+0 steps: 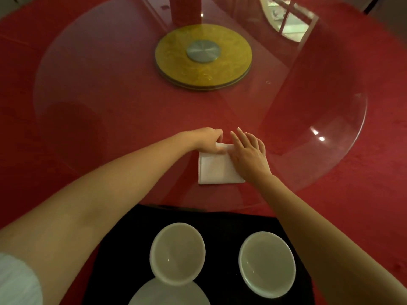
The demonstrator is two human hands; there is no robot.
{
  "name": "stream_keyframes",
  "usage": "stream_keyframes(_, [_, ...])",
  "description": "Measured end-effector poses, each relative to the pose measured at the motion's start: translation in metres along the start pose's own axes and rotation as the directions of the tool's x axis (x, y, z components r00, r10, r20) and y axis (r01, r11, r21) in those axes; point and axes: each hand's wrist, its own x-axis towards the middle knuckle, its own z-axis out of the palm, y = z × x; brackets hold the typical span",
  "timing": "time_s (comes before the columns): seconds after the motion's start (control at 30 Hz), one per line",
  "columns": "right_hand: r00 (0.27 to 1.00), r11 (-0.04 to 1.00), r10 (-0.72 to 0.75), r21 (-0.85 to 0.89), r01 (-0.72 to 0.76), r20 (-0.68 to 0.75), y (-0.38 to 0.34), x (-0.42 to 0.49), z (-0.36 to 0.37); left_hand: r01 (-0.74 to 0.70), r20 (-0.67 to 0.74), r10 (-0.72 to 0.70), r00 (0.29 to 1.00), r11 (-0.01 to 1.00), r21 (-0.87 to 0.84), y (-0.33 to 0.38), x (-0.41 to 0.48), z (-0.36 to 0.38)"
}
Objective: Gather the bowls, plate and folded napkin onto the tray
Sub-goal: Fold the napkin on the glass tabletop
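Note:
A white folded napkin (217, 169) lies on the glass turntable, just beyond the black tray (220, 223). My left hand (209, 139) pinches the napkin's far left corner, which is lifted and folded over. My right hand (247, 154) lies flat with fingers spread on the napkin's right side. Two white bowls stand upright and empty on the tray, one on the left (177, 253) and one on the right (267, 264). A white plate (169, 293) sits at the tray's near edge, partly under the left bowl and cut off by the frame.
The round glass turntable (110, 89) covers a red tablecloth (374, 183). A gold disc with a metal hub (203, 57) marks its centre. A red cylinder (185, 9) stands at the far side. The tray overlaps the turntable's near edge.

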Motion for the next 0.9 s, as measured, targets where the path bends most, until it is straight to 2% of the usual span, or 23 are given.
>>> stream_keyframes(0.07, [1.000,1.000,-0.006,0.013,0.006,0.012,0.004,-0.005,-0.005,-0.010,0.075,0.007,0.997,0.999,0.045,0.004,-0.001,-0.004])
stream_keyframes(0.13, [0.999,0.994,0.040,0.106,-0.040,0.005,0.008,-0.012,-0.009,-0.018,0.113,0.016,0.993,1.000,0.014,0.008,-0.005,-0.005])
stream_keyframes(0.23, [0.978,0.916,0.198,0.366,-0.162,-0.061,0.013,-0.024,-0.019,-0.013,0.011,0.016,1.000,0.975,-0.223,0.014,-0.019,-0.006])
stream_keyframes(0.3, [0.928,0.764,0.365,0.594,-0.252,-0.075,0.012,-0.031,-0.027,-0.045,-0.176,-0.030,0.984,0.912,-0.407,0.022,-0.032,-0.008])
stream_keyframes(0.37, [0.880,0.515,0.472,0.795,-0.321,0.049,0.004,-0.033,-0.040,-0.113,-0.359,-0.100,0.928,0.841,-0.528,0.033,-0.046,-0.008])
stream_keyframes(0.43, [0.870,0.235,0.434,0.902,-0.362,0.236,-0.005,-0.030,-0.057,-0.182,-0.445,-0.156,0.882,0.757,-0.627,0.045,-0.062,-0.006])
stream_keyframes(0.47, [0.862,0.147,0.421,0.917,-0.371,0.282,-0.010,-0.029,-0.067,-0.212,-0.463,-0.183,0.867,0.705,-0.677,0.050,-0.070,-0.003])
stream_keyframes(0.5, [0.857,0.114,0.430,0.924,-0.365,0.285,-0.014,-0.028,-0.075,-0.236,-0.472,-0.218,0.854,0.647,-0.725,0.055,-0.077,0.001])
stream_keyframes(0.53, [0.857,0.150,0.455,0.927,-0.343,0.243,-0.018,-0.027,-0.082,-0.252,-0.475,-0.262,0.840,0.587,-0.769,0.059,-0.083,0.004])
stream_keyframes(0.63, [0.862,0.450,0.506,0.860,-0.240,-0.024,-0.024,-0.031,-0.094,-0.230,-0.419,-0.403,0.814,0.439,-0.869,0.068,-0.099,0.012])
stream_keyframes(0.7, [0.866,0.518,0.485,0.837,-0.175,-0.119,-0.030,-0.040,-0.098,-0.160,-0.318,-0.462,0.828,0.348,-0.924,0.071,-0.108,0.012])
stream_keyframes(0.77, [0.888,0.523,0.432,0.846,-0.103,-0.158,-0.039,-0.052,-0.098,-0.091,-0.233,-0.498,0.835,0.293,-0.952,0.073,-0.117,0.007])
stream_keyframes(0.83, [0.893,0.522,0.407,0.851,-0.052,-0.195,-0.047,-0.063,-0.099,-0.060,-0.230,-0.550,0.803,0.309,-0.949,0.078,-0.123,0.001])
stream_keyframes(0.9, [0.879,0.533,0.425,0.844,-0.050,-0.217,-0.052,-0.072,-0.100,-0.062,-0.333,-0.603,0.725,0.424,-0.903,0.086,-0.127,0.000])
